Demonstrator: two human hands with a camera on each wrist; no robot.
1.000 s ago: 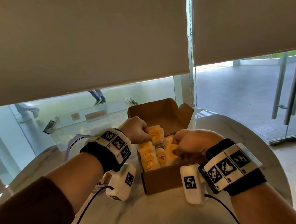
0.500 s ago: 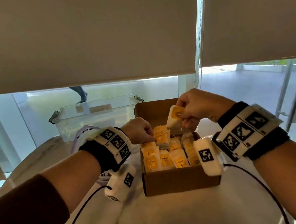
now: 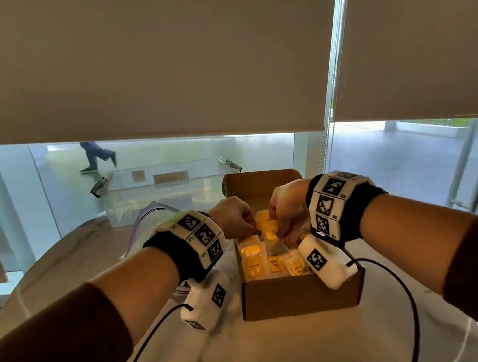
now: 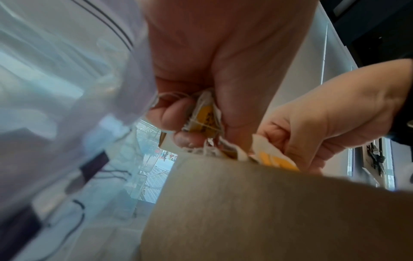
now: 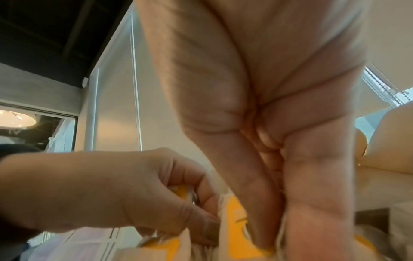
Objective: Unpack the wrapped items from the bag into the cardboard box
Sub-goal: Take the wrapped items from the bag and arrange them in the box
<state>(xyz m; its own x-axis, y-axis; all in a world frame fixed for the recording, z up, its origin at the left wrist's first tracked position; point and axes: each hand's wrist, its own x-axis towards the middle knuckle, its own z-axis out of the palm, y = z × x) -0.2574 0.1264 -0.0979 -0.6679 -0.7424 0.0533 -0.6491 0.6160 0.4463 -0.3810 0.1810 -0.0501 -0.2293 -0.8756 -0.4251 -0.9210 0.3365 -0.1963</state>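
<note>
1. Table: round, pale marbled top.
2. Box: open cardboard, stands on the table centre.
3. Bag: clear plastic, lies just left of the box.
4. Bin: clear plastic, stands at the far edge.

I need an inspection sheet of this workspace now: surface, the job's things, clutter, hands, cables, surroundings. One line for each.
Surface: pale round table, marbled.
Job's things: open cardboard box on the table, holding rows of yellow-and-white wrapped items; clear plastic bag beside the box on the left.
Clutter: clear plastic bin with latch handles at the table's far edge.
Hands: left hand pinches a wrapped item over the box; right hand pinches another wrapped item at the box's far rows.
Cables: one black cable from each wrist camera, lying over the table.
Surroundings: lowered roller blinds, glass wall, a passer-by's legs outside.
</note>
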